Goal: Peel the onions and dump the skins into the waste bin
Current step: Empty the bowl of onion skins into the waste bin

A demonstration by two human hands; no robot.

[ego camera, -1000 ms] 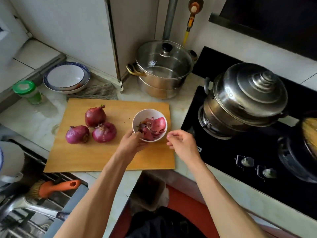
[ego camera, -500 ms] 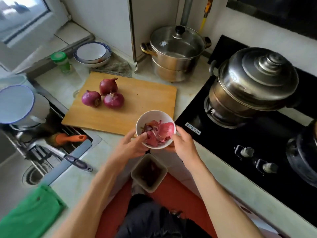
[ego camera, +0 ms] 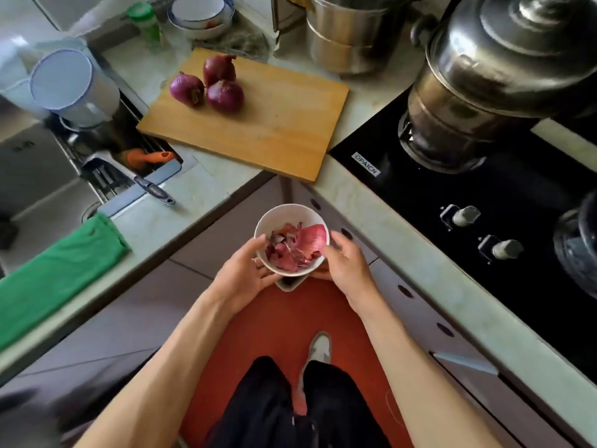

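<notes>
Peeling looks done, three onions (ego camera: 210, 85) sit on the cutting board (ego camera: 274, 124), and both hands, left hand (ego camera: 245, 276) and right hand (ego camera: 347, 266), cup the bowl (ego camera: 290, 215) of skins (ego camera: 295, 247) right over the waste bin (ego camera: 287, 283), just not tipped yet.

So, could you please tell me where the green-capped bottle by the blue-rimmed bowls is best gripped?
Probably around its clear body, just under the cap. The green-capped bottle stands upright, so a hand wraps it easily from the side. Come from the front: the stacked blue-rimmed bowls crowd its right, and the wall is close behind.
</notes>
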